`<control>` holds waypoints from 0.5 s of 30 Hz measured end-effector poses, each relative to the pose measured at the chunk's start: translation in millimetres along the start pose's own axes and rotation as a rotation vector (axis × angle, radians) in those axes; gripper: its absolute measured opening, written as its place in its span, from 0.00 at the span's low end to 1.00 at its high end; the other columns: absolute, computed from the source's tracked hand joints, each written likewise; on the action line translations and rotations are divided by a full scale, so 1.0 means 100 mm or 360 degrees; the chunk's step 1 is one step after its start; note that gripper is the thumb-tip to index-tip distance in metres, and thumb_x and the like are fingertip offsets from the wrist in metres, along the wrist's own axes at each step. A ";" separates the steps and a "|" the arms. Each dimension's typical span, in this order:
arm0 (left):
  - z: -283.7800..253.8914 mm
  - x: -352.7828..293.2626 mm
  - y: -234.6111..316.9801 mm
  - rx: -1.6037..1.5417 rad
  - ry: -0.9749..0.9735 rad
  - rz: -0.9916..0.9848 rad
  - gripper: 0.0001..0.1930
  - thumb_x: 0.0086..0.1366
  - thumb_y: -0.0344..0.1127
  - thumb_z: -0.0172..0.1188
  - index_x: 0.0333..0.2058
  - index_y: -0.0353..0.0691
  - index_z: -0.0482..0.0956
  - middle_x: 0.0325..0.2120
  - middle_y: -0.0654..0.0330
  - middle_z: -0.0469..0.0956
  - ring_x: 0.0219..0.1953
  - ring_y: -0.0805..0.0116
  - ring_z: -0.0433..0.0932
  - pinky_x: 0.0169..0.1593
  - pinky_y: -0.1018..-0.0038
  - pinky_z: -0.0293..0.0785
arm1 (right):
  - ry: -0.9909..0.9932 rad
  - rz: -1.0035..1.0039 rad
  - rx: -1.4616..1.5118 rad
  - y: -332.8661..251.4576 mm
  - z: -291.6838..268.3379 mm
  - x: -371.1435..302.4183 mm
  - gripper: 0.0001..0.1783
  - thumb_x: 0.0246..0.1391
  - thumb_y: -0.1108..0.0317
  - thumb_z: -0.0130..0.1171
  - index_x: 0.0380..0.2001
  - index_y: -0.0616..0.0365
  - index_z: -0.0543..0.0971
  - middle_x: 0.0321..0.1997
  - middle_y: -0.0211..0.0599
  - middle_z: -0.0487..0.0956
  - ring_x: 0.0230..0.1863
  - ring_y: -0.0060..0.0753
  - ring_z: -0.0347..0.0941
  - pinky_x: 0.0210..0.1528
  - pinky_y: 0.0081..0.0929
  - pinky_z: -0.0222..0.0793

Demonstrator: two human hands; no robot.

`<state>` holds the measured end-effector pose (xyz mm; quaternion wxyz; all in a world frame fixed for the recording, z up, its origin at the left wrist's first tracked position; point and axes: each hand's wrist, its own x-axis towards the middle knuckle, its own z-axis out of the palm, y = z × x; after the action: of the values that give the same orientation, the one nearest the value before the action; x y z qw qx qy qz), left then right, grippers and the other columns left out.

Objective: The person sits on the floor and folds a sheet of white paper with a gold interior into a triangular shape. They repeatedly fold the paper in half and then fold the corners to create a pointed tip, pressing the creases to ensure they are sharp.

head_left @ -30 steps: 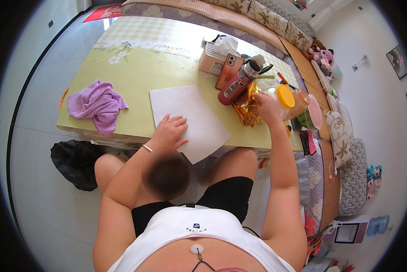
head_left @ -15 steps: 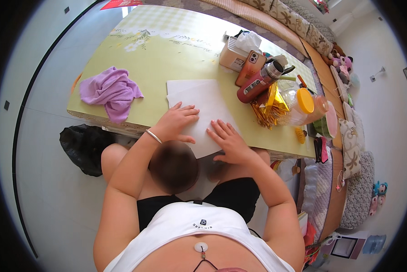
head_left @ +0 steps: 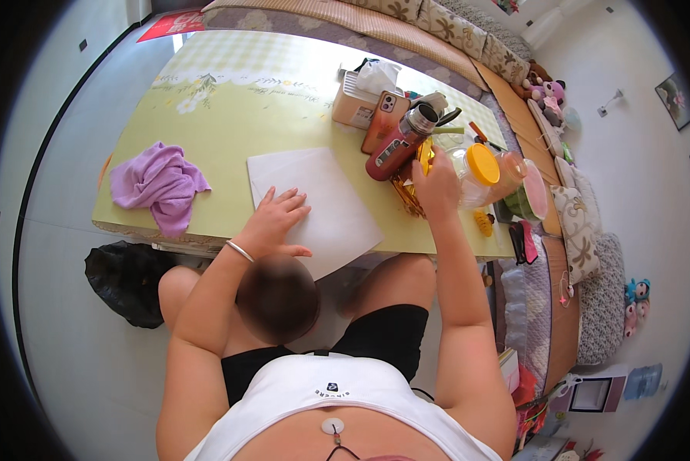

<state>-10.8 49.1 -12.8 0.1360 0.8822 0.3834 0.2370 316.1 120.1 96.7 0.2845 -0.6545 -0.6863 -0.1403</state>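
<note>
A stack of white paper sheets point(head_left: 341, 203) lies on the table, its near corner reaching past the edge. My left hand point(head_left: 272, 223) rests flat on its left part, fingers spread, a silver bangle at the wrist. Farther right, my right hand point(head_left: 439, 187) is at a bundle of shiny gold foil point(head_left: 408, 196), its fingers curled with gold showing between them. That hand covers much of the foil. Beside it lean a dark red vacuum flask point(head_left: 399, 146) and a clear jar with a yellow lid point(head_left: 482, 164).
A phone point(head_left: 385, 121) leans on a tissue box point(head_left: 353, 105) behind the flask. A crumpled purple cloth point(head_left: 158, 184) lies at the table's left. Right of the jar stand a pinkish jar point(head_left: 510, 177) and a green-and-pink container point(head_left: 535, 192). A black bag point(head_left: 127, 280) sits below on the floor.
My right hand has left the paper and moved right and away from me to the gold foil. My left hand stays on the paper. The whole view has shifted slightly.
</note>
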 end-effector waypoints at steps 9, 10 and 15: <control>-0.03 0.04 0.04 -0.0017 -0.0001 -0.0018 0.40 0.51 0.60 0.71 0.56 0.36 0.75 0.62 0.46 0.68 0.69 0.46 0.61 0.71 0.40 0.49 | -0.0309 0.0301 -0.0047 0.38 0.20 0.30 0.25 0.50 0.64 0.67 0.50 0.63 0.78 0.40 0.50 0.84 0.42 0.47 0.83 0.45 0.42 0.79; -0.02 0.04 0.06 -0.0029 0.0037 -0.0010 0.39 0.52 0.58 0.71 0.56 0.37 0.75 0.62 0.46 0.69 0.69 0.46 0.61 0.71 0.40 0.50 | -0.0333 0.0380 0.0152 0.54 0.26 0.30 0.24 0.49 0.65 0.68 0.49 0.64 0.78 0.39 0.49 0.85 0.40 0.44 0.84 0.43 0.40 0.79; 0.00 0.18 0.22 -0.0382 0.0331 -0.0100 0.32 0.57 0.47 0.71 0.56 0.35 0.76 0.57 0.46 0.75 0.63 0.47 0.69 0.67 0.51 0.62 | -0.0346 0.0520 0.0542 0.74 0.26 0.25 0.26 0.45 0.67 0.71 0.47 0.69 0.79 0.31 0.42 0.85 0.32 0.31 0.84 0.35 0.28 0.78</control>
<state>13.2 47.7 2.2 0.2072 0.8179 0.3917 0.3669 384.0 163.1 77.1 0.3341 -0.7104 -0.6119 0.0962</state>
